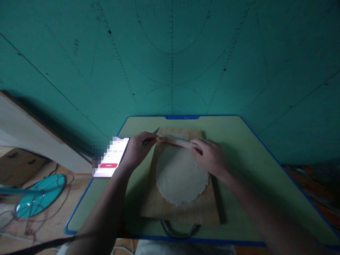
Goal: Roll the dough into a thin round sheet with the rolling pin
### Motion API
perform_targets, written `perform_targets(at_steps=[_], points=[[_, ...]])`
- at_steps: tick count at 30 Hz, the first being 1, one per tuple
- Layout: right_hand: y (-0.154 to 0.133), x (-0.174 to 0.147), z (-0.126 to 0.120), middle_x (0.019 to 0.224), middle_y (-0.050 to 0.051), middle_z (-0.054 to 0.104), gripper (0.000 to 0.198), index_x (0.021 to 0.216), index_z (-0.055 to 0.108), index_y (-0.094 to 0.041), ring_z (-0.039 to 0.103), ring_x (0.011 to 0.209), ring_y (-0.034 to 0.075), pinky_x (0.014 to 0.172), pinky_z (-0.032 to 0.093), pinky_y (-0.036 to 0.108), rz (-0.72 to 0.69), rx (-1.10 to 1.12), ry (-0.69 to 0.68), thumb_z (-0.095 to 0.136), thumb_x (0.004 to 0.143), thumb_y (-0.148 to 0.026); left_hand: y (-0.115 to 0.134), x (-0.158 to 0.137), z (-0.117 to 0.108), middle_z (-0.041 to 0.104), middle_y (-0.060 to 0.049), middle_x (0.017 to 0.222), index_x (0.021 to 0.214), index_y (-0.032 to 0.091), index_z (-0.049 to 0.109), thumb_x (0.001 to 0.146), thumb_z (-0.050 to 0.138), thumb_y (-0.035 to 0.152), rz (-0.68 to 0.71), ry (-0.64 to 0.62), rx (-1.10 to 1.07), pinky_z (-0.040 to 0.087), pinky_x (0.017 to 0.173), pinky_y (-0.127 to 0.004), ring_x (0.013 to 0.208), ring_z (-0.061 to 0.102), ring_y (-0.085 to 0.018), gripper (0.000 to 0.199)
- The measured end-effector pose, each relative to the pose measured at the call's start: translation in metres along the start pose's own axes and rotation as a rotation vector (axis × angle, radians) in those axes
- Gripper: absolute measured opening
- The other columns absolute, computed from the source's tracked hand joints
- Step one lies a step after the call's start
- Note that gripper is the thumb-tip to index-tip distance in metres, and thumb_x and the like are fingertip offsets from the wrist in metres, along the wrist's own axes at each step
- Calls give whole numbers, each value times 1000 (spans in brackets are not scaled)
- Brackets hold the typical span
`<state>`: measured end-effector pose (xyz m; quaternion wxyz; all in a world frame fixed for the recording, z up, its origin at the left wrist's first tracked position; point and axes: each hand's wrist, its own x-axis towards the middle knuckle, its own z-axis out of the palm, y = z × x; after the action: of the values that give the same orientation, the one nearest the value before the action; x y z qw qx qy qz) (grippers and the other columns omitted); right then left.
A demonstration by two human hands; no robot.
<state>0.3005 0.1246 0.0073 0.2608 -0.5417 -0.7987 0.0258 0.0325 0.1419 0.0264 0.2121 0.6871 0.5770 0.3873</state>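
Rolling pin across the far edge of the dough, a hand at each end

Rolling pin (176,140) spans the gap between the two hands; the left hand (139,147) grips its left end with the fingers, and the right hand (209,154) is curled over its right end; the dough (182,177) lies flat on the wooden board (183,214), nearer the person than both hands; the worktop (247,170) carries it all, and a phone (113,159) sits just outside the left hand.

Good rolling here would seem to call for equal pressure from both hands, easing off near the ragged rim so it does not thin or split; turning the dough between passes should keep it round; whether the pin presses now, I cannot tell.

Its long axis runs crosswise from hand to hand, slightly slanted; the end in the left hand points a little farther from the person, the right-hand end a little nearer; the dough, roughly round, shows no clear long axis.
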Motion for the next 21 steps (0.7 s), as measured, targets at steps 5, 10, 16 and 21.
perform_targets(at_steps=[5, 10, 16, 21], points=[[0, 0, 0, 107, 7, 75, 20, 106, 70, -23, 67, 95, 25, 78, 50, 37, 7, 7, -7, 58, 90, -20, 2, 1, -1, 77, -6, 86, 93, 20, 78, 79, 65, 38, -85, 25, -2, 53, 68, -29, 77, 71, -21, 26], [1, 0, 1, 105, 6, 75, 20, 106, 69, -22, 67, 94, 24, 78, 49, 35, 7, -9, -7, 58, 90, -19, 4, 1, 0, 77, -4, 77, 89, 20, 77, 77, 65, 38, -119, 39, -53, 51, 61, -27, 70, 71, -19, 25], [0, 0, 1, 103, 6, 75, 19, 104, 69, -23, 67, 92, 24, 76, 48, 35, -5, -4, 7, 57, 90, -19, 6, 0, 0, 73, -2, 66, 80, 18, 73, 76, 66, 39, -159, 36, -104, 49, 56, -25, 62, 68, -17, 22], [0, 0, 1, 105, 6, 75, 18, 104, 70, -22, 67, 93, 24, 77, 48, 35, 2, -11, 0, 58, 90, -19, 7, -1, 0, 73, -3, 65, 76, 18, 68, 78, 67, 43, -177, 52, -116, 50, 54, -25, 58, 68, -17, 26]])
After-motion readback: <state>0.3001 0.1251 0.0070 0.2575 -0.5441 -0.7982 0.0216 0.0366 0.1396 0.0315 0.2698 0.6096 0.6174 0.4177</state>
